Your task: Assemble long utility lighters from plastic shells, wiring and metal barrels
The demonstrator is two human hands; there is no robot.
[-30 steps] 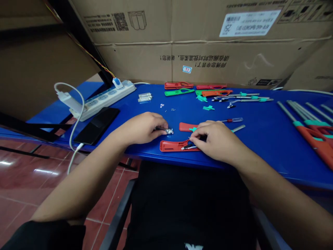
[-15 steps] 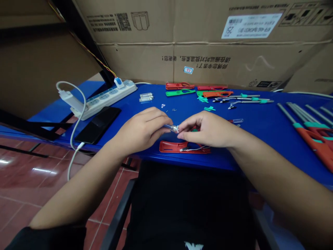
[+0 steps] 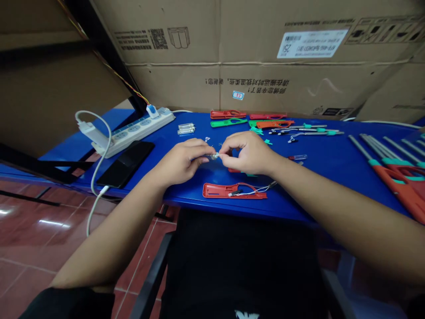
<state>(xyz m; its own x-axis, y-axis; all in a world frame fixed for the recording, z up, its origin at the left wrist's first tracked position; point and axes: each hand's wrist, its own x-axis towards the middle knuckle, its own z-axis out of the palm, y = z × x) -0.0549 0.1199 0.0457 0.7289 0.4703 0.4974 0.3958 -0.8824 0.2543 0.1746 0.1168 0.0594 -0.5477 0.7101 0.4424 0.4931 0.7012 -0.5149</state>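
Observation:
My left hand point(image 3: 182, 161) is closed in a pinch around a small clear lighter gas tank point(image 3: 212, 156), mostly covered by the fingers. At the tank's end, the fingertips of my right hand point(image 3: 247, 153) pinch a tiny whitish part point(image 3: 217, 155); its exact shape is too small to tell. Below the hands, near the table edge, lies a red lighter shell half point(image 3: 215, 190) with a black piece and white wires point(image 3: 247, 191) in it. Under my right hand another red part point(image 3: 234, 170) shows only partly.
Several clear tanks point(image 3: 186, 129) lie behind my left hand, near tiny white parts point(image 3: 207, 139). Red, green and orange shell halves point(image 3: 229, 122) line the back. Metal rods with wires point(image 3: 308, 131) and orange-handled lighters point(image 3: 395, 181) are rightward. A phone point(image 3: 126, 164) and power strip point(image 3: 133, 130) sit left.
Both hands have moved up and slightly left, away from the red shell half, with the tank between them. More of the shell half and its wires shows.

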